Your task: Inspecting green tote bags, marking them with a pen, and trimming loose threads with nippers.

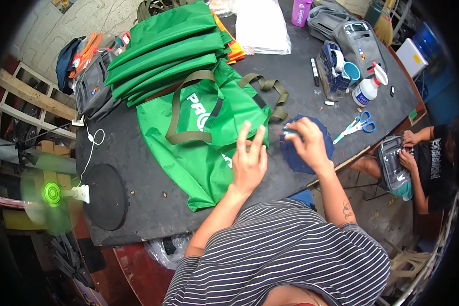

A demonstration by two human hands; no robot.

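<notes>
A green bag (160, 137) with olive webbing handles (188, 138) and white lettering lies flat on the dark table in front of me. Over its right edge is my left hand (251, 164), fingers apart and holding nothing. My right hand (311, 143) is closed in a pinch above a dark blue piece of fabric (297, 157). Something small and bluish shows at its fingertips, too blurred to name. To the right of that hand lie scissors (354, 127) with blue handles.
Behind the bag rises a stack of folded green bags (168, 30). A spray bottle (370, 92), a marker (315, 72) and grey bags (359, 43) stand or lie at the right. A green fan (51, 193) spins at the left. Another person (438, 163) handles a grey bag (392, 160).
</notes>
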